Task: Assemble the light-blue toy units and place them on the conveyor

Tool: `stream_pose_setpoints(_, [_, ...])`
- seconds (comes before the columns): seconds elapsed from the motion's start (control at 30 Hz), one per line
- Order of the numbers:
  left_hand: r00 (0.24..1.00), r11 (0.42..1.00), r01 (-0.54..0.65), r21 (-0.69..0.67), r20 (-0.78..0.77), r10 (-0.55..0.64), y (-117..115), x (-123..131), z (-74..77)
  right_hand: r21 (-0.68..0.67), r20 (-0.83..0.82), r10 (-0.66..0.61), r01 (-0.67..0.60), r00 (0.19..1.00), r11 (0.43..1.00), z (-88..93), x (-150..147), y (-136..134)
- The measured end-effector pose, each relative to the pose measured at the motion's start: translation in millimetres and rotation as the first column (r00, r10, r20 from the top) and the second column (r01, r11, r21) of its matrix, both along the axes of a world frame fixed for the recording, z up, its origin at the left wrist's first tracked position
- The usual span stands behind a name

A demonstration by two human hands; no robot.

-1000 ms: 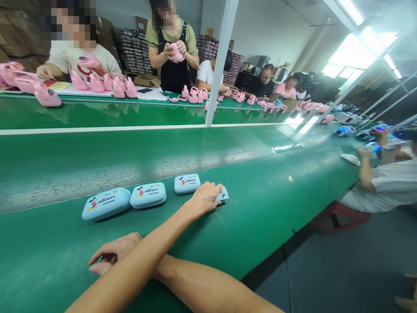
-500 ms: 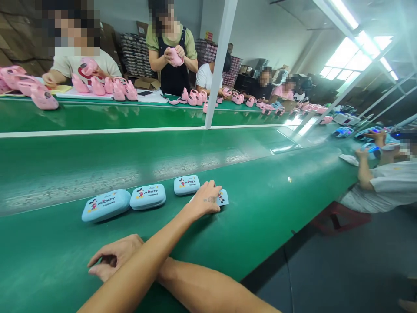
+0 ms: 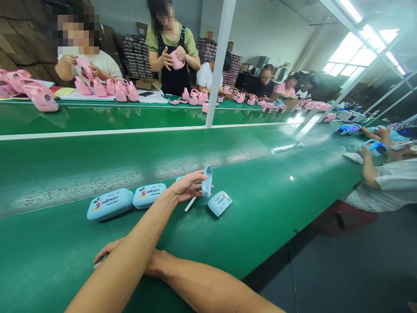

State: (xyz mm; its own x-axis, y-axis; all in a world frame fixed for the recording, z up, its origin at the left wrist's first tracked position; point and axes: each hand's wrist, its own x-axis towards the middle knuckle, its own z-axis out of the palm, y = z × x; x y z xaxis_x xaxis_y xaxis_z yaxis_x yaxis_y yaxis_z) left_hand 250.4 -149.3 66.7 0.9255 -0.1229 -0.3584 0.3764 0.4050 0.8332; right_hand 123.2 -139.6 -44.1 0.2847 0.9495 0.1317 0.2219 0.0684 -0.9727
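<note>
My left hand (image 3: 190, 184) is closed on a light blue curved piece of plastic case (image 3: 207, 181), held upright just above the green table. Below and right of it lies a light blue case part (image 3: 220, 203) with a cartoon mouse print. A thin white stick (image 3: 190, 204) rests under my left fingers. Behind the hand, another blue case (image 3: 179, 178) is mostly hidden. Two blue Mickey cases (image 3: 110, 204) sit in a row to the left. Crossing under my left forearm, my right hand (image 3: 109, 251) rests on the table, partly covered, with thumb and finger apart.
A raised green bench (image 3: 130, 117) with several pink plastic shells (image 3: 122, 89) runs along the far side, with co-workers behind it. A white post (image 3: 219, 74) rises at its edge. At right, a co-worker (image 3: 391, 182) handles a blue lit item (image 3: 376, 148).
My left hand has lifted a blue case piece off the table and turned it upright, uncovering the printed part and a white stick. My right hand has shifted slightly and shows less behind the forearm.
</note>
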Motion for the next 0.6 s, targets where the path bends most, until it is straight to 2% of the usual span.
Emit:
stream_pose_setpoints(0.07, [0.998,0.978,-0.057,-0.199,0.021,0.062,15.4,-20.5,9.2,0.075,0.096,0.062,-0.069,0.993,0.995,-3.8,-0.3,0.7])
stream_pose_setpoints(0.1, [0.993,0.962,-0.094,-0.257,0.048,0.110,25.4,-34.9,13.5,0.087,0.158,0.040,-0.054,0.987,0.995,-4.5,-0.8,1.4])
stream_pose_setpoints(0.17, [0.967,0.931,-0.197,-0.308,0.094,0.236,49.8,-71.3,19.6,0.082,0.204,-0.108,0.094,0.973,0.992,-2.2,-2.8,1.7])
stream_pose_setpoints(0.2, [0.946,0.912,-0.258,-0.318,0.106,0.305,63.4,-92.8,20.9,0.085,0.165,-0.194,0.182,0.967,0.980,0.9,-4.2,0.7])
stream_pose_setpoints(0.27, [0.889,0.862,-0.395,-0.319,0.103,0.446,90.0,-139.3,19.8,0.098,-0.027,-0.360,0.361,0.933,0.927,9.6,-7.1,-4.2])
stream_pose_setpoints(0.37, [0.770,0.761,-0.597,-0.254,0.087,0.632,117.4,-206.0,10.7,0.092,-0.289,-0.480,0.523,0.828,0.847,22.3,-8.9,-14.7])
stream_pose_setpoints(0.43, [0.715,0.717,-0.667,-0.205,0.096,0.692,123.3,-239.7,1.0,0.062,-0.358,-0.487,0.540,0.797,0.839,26.6,-9.2,-19.4])
stream_pose_setpoints(0.5, [0.711,0.717,-0.674,-0.180,0.104,0.695,121.0,-261.7,-10.9,0.020,-0.372,-0.454,0.496,0.809,0.868,28.2,-10.2,-21.7])
stream_pose_setpoints(0.6, [0.754,0.756,-0.631,-0.173,0.093,0.650,110.7,-276.6,-30.4,-0.010,-0.337,-0.397,0.419,0.854,0.908,29.1,-13.0,-23.1])
